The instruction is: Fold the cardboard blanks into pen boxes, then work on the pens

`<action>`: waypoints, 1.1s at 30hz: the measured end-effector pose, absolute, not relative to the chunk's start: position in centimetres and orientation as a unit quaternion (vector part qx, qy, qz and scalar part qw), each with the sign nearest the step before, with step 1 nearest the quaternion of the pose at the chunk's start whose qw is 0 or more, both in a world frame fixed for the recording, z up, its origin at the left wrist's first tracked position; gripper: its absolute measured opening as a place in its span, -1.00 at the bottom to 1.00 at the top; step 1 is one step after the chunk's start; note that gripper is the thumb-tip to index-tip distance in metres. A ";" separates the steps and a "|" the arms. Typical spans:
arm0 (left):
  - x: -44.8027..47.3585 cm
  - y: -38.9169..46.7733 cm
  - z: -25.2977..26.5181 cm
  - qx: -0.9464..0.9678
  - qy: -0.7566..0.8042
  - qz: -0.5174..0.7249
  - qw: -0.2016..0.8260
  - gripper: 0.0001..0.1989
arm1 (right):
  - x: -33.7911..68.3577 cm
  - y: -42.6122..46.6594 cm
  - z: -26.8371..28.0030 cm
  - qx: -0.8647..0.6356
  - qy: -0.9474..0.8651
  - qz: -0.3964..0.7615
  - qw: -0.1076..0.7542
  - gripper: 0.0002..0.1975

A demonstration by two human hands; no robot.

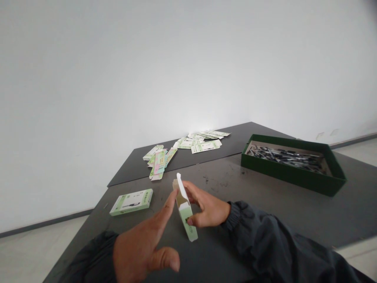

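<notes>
R hand (207,208) has the small green-and-white box (188,225) pinched btwn thumb and fingers, open end pointing away from me w/ a white flap sticking up. L hand (141,245) is spread, thumb well apart from the fingers, fingertips right at the box's left edge, can't tell if they're actually touching. So the box is btwn my hands rn. Just past L hand, to its left, there's a closed box (132,202) lying flat on the dark table (309,212). Out past both hands: messy pile of cartons (159,162), one's pink, then more flat cartons (206,146) farther out. Well off right of R hand = green tray (288,179) w/ lots of pens (287,159).
</notes>
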State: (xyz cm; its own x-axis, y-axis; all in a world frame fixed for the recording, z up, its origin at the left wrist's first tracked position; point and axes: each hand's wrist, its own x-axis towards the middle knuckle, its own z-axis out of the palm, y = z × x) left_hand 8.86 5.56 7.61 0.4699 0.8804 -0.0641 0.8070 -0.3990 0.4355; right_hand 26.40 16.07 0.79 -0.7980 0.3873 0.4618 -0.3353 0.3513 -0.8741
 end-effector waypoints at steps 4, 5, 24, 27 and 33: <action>9.0 5.3 6.9 0.829 0.516 0.080 0.201 -0.02 | 26.4 16.4 0.3 -0.022 -0.741 0.593 0.314 -0.17; 8.9 5.1 6.8 0.827 0.517 0.078 0.204 -0.02 | 26.4 16.5 0.3 -0.028 -0.740 0.593 0.315 -0.17; 9.8 4.4 5.4 0.818 0.529 0.069 0.216 -0.03 | 26.9 16.2 0.5 -0.037 -0.774 0.553 0.306 -0.13; 9.5 4.1 5.2 0.816 0.528 0.055 0.229 -0.03 | 27.0 16.1 0.5 -0.033 -0.773 0.552 0.311 -0.04; 9.1 3.8 4.5 0.808 0.522 0.065 0.266 -0.01 | 27.2 16.2 0.5 -0.044 -0.779 0.544 0.310 0.01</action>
